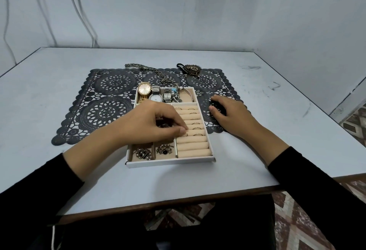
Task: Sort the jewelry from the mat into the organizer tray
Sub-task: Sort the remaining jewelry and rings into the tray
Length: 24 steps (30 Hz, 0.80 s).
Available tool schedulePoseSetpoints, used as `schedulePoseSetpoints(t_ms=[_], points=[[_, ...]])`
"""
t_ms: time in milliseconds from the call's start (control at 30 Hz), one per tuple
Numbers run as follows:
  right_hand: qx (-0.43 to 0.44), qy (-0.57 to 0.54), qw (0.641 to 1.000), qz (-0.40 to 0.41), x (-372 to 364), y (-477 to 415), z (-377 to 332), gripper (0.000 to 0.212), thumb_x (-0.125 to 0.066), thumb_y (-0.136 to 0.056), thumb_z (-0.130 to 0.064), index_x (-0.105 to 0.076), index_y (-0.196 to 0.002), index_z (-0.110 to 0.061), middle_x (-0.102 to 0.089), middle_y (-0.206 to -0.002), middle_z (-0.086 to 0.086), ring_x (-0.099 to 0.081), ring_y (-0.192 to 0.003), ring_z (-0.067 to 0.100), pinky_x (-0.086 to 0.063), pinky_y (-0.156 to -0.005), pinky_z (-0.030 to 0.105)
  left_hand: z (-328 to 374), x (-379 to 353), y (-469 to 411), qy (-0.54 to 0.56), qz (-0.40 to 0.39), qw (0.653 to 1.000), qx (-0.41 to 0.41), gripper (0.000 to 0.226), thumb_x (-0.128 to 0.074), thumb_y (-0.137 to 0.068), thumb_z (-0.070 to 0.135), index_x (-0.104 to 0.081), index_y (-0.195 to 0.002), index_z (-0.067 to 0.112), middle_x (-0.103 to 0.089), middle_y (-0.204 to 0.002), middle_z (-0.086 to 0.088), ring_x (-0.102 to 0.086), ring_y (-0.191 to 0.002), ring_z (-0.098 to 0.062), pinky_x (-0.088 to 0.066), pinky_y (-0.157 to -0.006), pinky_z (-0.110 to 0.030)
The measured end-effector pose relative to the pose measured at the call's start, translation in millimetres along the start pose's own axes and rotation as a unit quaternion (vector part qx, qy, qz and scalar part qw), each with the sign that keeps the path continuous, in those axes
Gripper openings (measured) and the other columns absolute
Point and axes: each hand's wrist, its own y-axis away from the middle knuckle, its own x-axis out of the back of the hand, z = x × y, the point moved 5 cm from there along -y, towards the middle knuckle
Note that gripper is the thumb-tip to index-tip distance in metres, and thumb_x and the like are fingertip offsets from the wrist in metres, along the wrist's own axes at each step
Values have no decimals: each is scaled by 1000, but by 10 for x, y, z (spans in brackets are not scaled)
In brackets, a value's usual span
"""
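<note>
From the head view, your left hand (156,125) is over the white organizer tray with soft beige lining (170,163). Its fingers (179,126) are curled with the tips pressed together on a small gold ring (185,134), right at the beige ring rolls (193,146). The ring is mostly hidden under your thumb, so it only looks like you are pushing it into a slot. Your right hand (231,115) rests on the dark lacy mat (107,111) just beside the tray. Its fingers are loosely bent and hold nothing. A lot looks done already. The round gold watch (144,89), the silver watch with a white face (155,97) and the small square silver watch (167,96) sit in the far part of the tray. A charm bracelet with a blue bead (174,91) and a thin bangle (189,93) lie next to them. Several rings are tucked in the far rolls, like the one at the back (191,109). Two sparkly dark brooches (142,153) (164,148) fill the two near boxes. Some things are left. A long metal chain (150,70) and a dark pendant on a black cord (193,69) lie at the far edge of the mat, partly on the pale grey tabletop (59,83). Three little loose rings (100,71) (117,79) (137,76) are on the far left of the mat too. So I think you are well past halfway.
</note>
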Motion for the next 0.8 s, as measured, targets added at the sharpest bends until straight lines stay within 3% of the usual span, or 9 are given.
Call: schedulePoseSetpoints(t_ms=[167,333,500,800], points=[[1,1,1000,-1,1,-1,3,36,-51,-97,-29,-54,-130,-15,-60,-128,1,-52,-117,17,-27,-79,11,-40,-17,-23,26,-14,999,23,15,-78,-81,33,-78,-92,22,-75,-90,10,-70,-90,-10,-56,-83,-41],[4,3,1000,0,2,0,-1,35,-51,-97,-29,-55,-129,-15,-61,-126,1,-52,-116,17,-26,-77,10,-11,-47,-54,-8,-45,999,12,11,-78,-82,23,-79,-93,21,-73,-93,11,-68,-91,-6,-54,-85,-35],[8,-1,1000,5,7,3,0,34,-52,-96,-29,-56,-127,-14,-62,-123,2,-53,-113,17,-27,-76,11,-15,-22,-82,28,-71,995,63,10,-76,-84,21,-78,-94,23,-72,-94,12,-67,-93,-4,-53,-89,-31],[-4,-22,1000,0,-10,-20,43,36,-53,-96,-31,-55,-129,-17,-61,-126,-1,-53,-116,15,-33,-87,16,-27,-33,-119,33,-88,989,110,11,-79,-81,19,-79,-88,28,-74,-92,8,-68,-91,-13,-53,-90,-43]])
